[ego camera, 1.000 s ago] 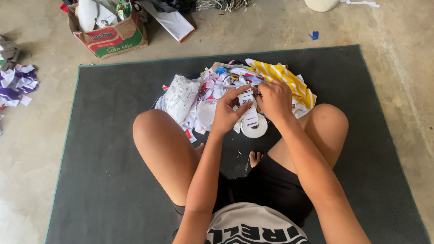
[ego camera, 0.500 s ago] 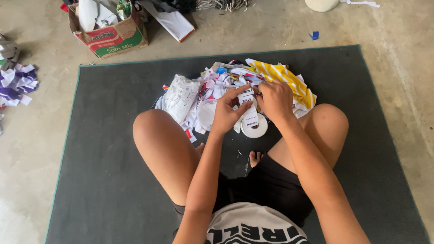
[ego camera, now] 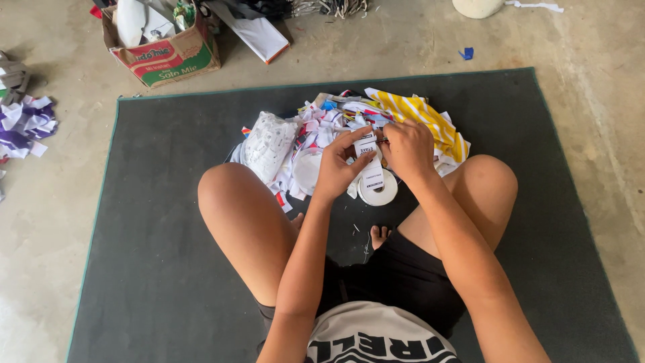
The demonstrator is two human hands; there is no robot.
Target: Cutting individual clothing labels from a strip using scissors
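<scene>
I sit cross-legged on a dark grey mat (ego camera: 161,202). My left hand (ego camera: 338,163) and my right hand (ego camera: 408,149) meet over a white printed label strip (ego camera: 368,158), both pinching it near its top. The strip runs down to a white roll of labels (ego camera: 378,190) that lies on the mat just under my hands. Behind the hands is a heap of paper and fabric scraps (ego camera: 322,124), with a yellow-and-white striped cloth (ego camera: 423,117) on its right and a white patterned bag (ego camera: 269,142) on its left.
A cardboard box (ego camera: 168,50) full of white scraps stands at the back left on the concrete floor. Purple and white scraps (ego camera: 23,124) lie at the far left. A white flat packet (ego camera: 259,33) lies beside the box. My knees (ego camera: 232,195) flank the roll.
Both hands stay at the label strip with only small finger shifts; the roll and the heap have not moved.
</scene>
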